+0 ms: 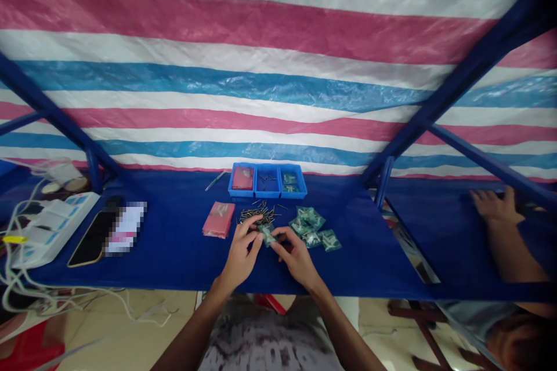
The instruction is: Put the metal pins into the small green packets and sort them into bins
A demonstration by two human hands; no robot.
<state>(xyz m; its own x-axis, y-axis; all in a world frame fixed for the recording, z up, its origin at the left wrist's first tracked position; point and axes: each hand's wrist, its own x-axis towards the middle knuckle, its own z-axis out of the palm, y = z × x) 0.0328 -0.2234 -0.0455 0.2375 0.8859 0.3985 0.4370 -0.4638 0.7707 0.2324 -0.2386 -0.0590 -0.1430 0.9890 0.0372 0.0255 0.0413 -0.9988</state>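
Between my two hands is a small clear-green plastic packet [267, 235], pinched at its left edge by my left hand [242, 247] and at its right edge by my right hand [296, 256]. What is inside it is too small to make out. Just beyond my left fingers lies a loose heap of dark screws [262, 213]. A stack of pink packets [218, 220] sits left of the heap. Several green packets [310, 219] lie to the right of my right hand.
Three joined blue bins [267, 190] stand behind the screws, with a pen [214, 181] beside them. At left are a phone [93, 237], a power strip [56, 229] and tangled white cables. Blue frame posts [383, 182] flank the table [174, 261]. Another person's arm [507, 232] rests at far right.
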